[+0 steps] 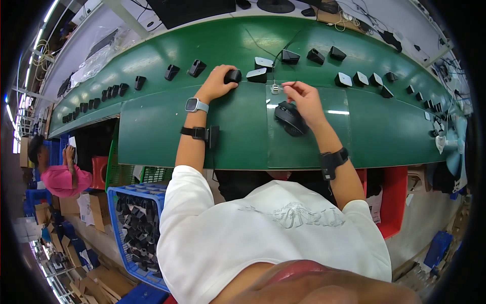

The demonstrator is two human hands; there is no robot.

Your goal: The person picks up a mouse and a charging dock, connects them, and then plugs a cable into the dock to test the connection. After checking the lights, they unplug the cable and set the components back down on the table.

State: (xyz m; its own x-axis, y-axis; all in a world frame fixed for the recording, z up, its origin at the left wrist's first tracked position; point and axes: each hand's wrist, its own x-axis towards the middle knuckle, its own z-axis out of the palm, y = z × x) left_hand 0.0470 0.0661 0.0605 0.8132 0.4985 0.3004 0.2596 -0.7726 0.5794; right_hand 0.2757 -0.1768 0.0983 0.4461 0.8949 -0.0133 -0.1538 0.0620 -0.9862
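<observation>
A worker's left hand [216,84] grips a black device [232,76] at a green tabletop [157,121], while the right hand [307,102] curls, fingertips together (whether around anything, one cannot tell), beside a small metallic connector [275,88]. A black computer mouse [290,119] lies on a clear mat [283,152] just below that hand.

The head view looks steeply down past the person's white shirt [283,243], facing forward across the green desk [238,134]. It sits fairly close above the desk's near edge, which crosses mid-picture; the far edge bows near the top, both ends bending toward the rim.
</observation>
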